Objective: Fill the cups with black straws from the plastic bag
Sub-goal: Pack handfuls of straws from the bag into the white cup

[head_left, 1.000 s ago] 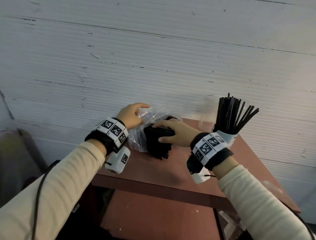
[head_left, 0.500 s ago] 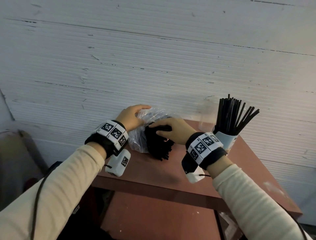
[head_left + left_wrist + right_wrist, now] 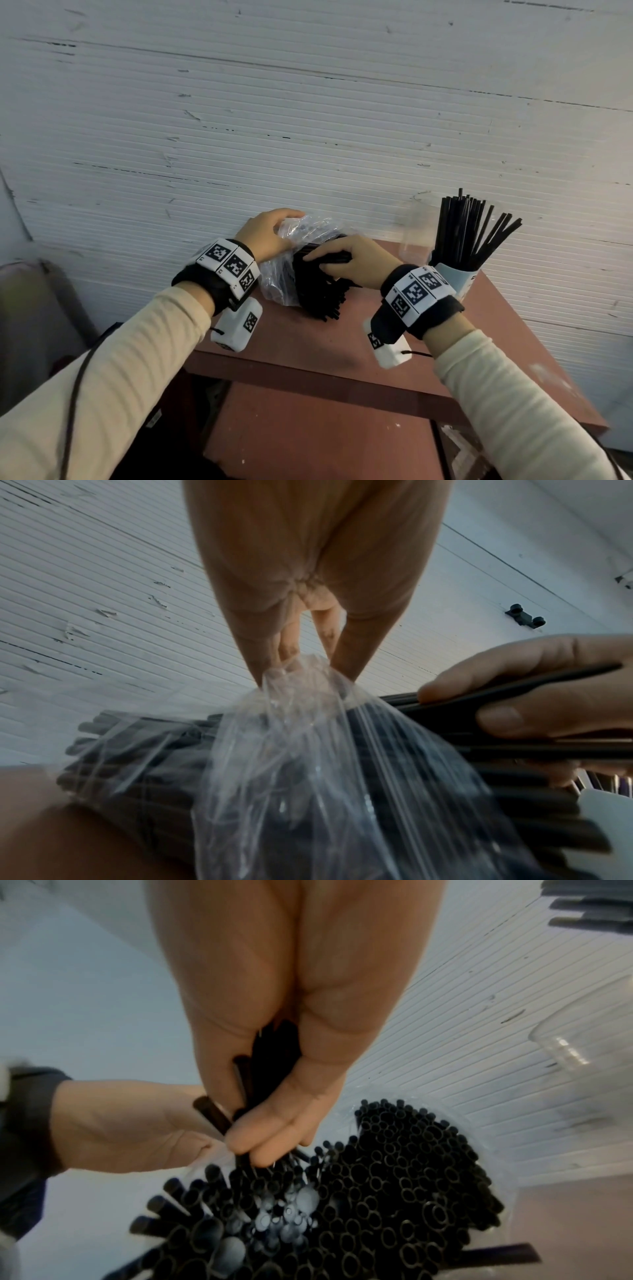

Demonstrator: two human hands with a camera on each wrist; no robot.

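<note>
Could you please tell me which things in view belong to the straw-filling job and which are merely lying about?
Part of the job:
- plastic bag, pinched by left hand
- black straws, gripped by right hand
- blue cup, already holding straws
- clear cup

Lying about:
- red-brown table
- white ribbed wall

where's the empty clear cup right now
In the head view the clear cup stands at the back of the red table against the white wall, just left of the cup full of straws and right of the plastic bag.
</note>
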